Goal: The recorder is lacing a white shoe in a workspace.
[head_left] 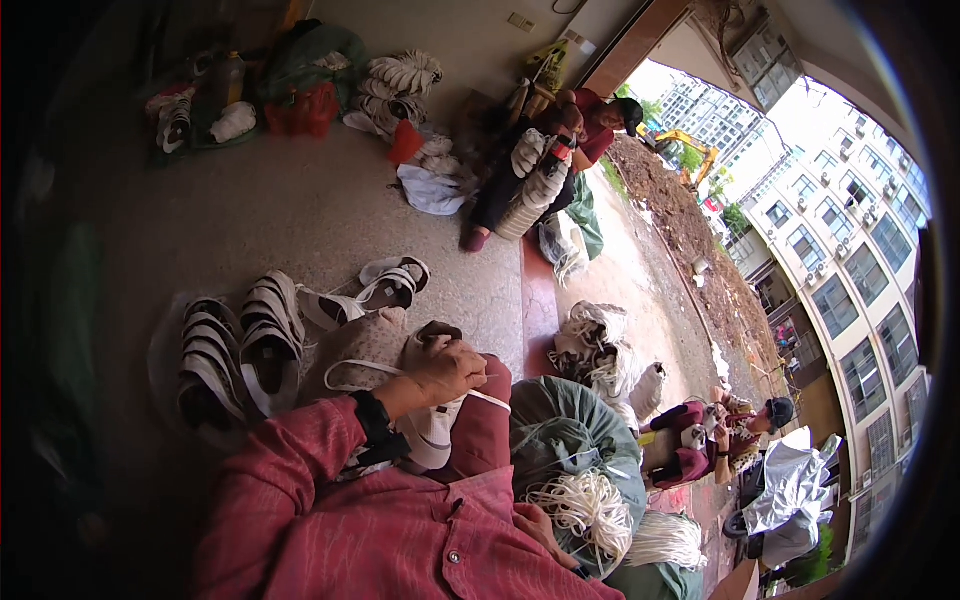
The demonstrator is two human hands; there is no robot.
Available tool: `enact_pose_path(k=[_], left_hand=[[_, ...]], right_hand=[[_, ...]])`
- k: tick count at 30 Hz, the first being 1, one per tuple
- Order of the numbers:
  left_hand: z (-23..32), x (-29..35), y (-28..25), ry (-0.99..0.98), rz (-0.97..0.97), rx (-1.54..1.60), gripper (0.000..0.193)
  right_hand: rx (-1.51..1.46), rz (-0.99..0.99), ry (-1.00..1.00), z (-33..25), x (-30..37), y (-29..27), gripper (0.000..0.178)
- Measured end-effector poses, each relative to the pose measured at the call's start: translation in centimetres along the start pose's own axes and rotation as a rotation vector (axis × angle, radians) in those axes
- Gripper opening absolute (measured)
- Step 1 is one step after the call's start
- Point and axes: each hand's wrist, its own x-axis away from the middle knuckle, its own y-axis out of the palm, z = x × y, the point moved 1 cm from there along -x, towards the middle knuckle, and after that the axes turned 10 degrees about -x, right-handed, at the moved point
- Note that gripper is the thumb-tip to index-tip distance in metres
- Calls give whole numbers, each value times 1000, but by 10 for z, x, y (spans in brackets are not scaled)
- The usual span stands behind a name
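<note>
My left hand [448, 376], with a black watch on its wrist, closes over the upper of a light beige sneaker [432, 438] in my lap. The shoe's pale sole faces down toward my shirt, and a white lace [492, 400] stretches past the hand over my red trouser leg. Under that wrist lies a beige speckled cloth [372, 350]. At my right side my right hand [538, 524] is low beside a bundle of white laces [590, 508]; its fingers are hidden. The laces rest on a dark green sack [570, 432].
Stacked sneakers [242, 345] and a strappy pair [392, 284] stand on the floor at left. A seated person [600, 125] holds a shoe stack ahead; another person [715, 435] handles shoes at right. More white laces [668, 540] and a shoe pile [595, 345] lie nearby.
</note>
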Motion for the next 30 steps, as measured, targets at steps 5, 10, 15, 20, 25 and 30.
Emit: enact_pose_path(k=[5, 10, 15, 20, 25, 30], left_hand=[[-1, -1, 12, 51, 99, -209, 17], [-7, -9, 1, 40, -17, -171, 22], [-5, -10, -5, 17, -80, -157, 26], [2, -10, -7, 30, -70, -192, 27], [2, -9, -8, 50, -63, -220, 26], [0, -9, -5, 65, -45, -223, 22]], right_hand=[[97, -129, 92, -18, 28, -13, 37], [108, -574, 250, -25, 35, -21, 43], [93, -672, 167, -101, 10, 97, 45], [101, -759, 40, -61, 17, 36, 48], [85, -856, -70, -55, 12, 38, 52], [65, -966, -144, -99, 8, 87, 56]])
